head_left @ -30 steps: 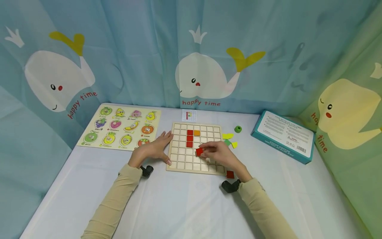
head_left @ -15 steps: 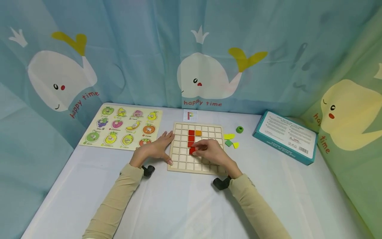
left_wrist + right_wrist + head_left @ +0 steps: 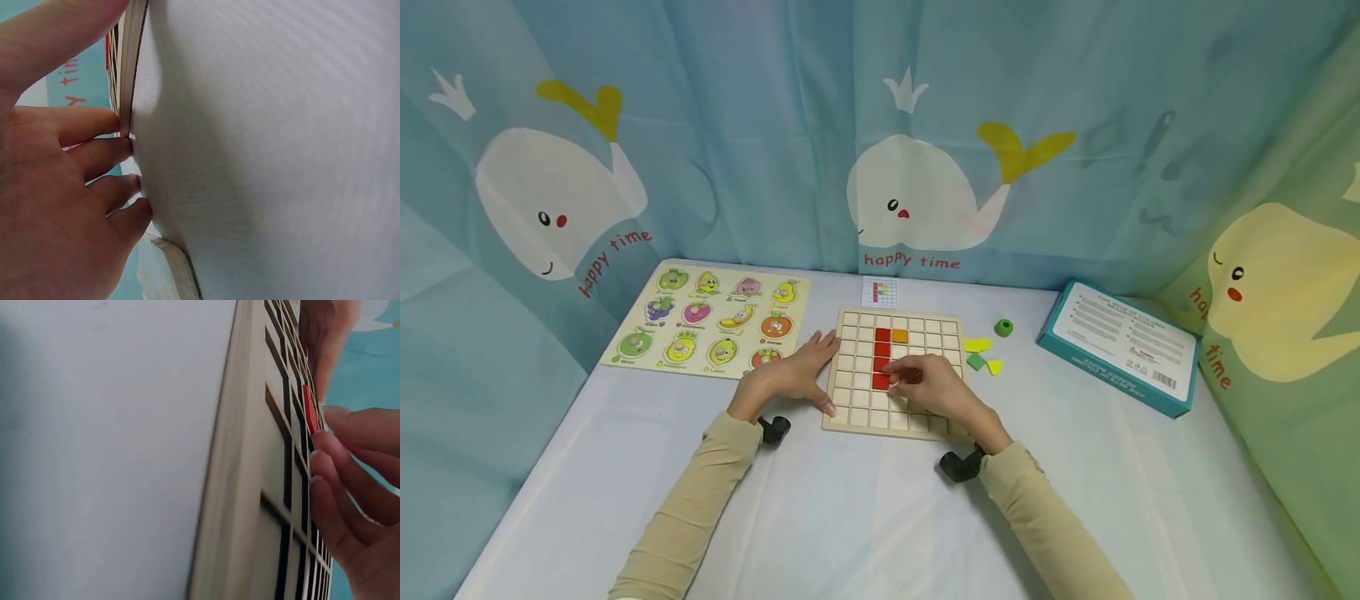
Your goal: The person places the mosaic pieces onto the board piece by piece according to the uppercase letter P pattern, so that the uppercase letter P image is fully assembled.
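A wooden grid board [image 3: 857, 419] lies on the white table. Red square tiles form a column in it, with an orange tile [image 3: 899, 336] beside the top one. My right hand [image 3: 936, 385] is over the board, curled fingertips pinching the lowest red tile [image 3: 880, 382] at its cell. In the right wrist view this red tile [image 3: 310, 409] sits slightly tilted in the grid, its near end at the fingertips [image 3: 325, 440]. My left hand [image 3: 790, 375] rests spread along the board's left edge; in the left wrist view its fingers [image 3: 103, 156] touch the board's side.
Yellow tiles [image 3: 977, 344] and a green tile [image 3: 976, 361] lie right of the board, near a small green bead-like piece [image 3: 1003, 328]. A teal box [image 3: 1120, 346] lies farther right. A fruit puzzle [image 3: 703, 321] is at left; a pattern card [image 3: 880, 292] lies behind the board.
My right hand has carried the red tile left to the cell under the red column and lowered it there. The left hand stays at the board's edge.
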`<state>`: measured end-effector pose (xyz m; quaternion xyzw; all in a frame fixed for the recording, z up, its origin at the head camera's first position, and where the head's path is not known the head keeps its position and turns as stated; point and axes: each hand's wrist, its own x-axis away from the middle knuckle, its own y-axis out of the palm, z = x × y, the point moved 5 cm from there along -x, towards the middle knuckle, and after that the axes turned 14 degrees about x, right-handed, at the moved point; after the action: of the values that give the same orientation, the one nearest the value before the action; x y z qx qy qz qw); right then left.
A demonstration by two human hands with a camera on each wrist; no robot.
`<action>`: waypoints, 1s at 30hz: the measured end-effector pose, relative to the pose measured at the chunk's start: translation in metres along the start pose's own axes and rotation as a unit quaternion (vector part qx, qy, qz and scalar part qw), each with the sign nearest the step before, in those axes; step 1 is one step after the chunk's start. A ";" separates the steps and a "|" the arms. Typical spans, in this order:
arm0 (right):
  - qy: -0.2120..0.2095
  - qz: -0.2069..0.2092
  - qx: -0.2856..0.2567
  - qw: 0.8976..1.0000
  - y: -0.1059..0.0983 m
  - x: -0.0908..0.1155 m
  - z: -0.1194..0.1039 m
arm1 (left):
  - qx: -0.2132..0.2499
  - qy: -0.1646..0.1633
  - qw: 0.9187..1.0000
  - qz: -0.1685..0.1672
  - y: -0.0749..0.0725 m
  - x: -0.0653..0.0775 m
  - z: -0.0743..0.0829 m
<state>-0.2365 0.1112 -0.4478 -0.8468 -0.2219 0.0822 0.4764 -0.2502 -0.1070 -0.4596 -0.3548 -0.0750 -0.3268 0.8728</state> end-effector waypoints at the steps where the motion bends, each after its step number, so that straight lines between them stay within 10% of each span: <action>1: -0.003 0.002 0.000 1.000 -0.001 0.003 0.001 | -0.001 0.002 1.000 0.000 0.000 0.000 0.000; 18: 0.012 0.056 0.017 0.998 -0.034 0.069 0.042 | 0.007 0.009 1.000 0.002 0.001 0.002 0.000; 30: 0.067 0.009 0.034 0.997 -0.043 0.108 0.078 | 0.006 0.012 1.000 -0.002 0.001 0.003 0.001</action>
<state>-0.1810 0.2391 -0.4449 -0.8355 -0.1788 0.0371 0.5183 -0.2478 -0.1072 -0.4580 -0.3453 -0.0672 -0.3327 0.8750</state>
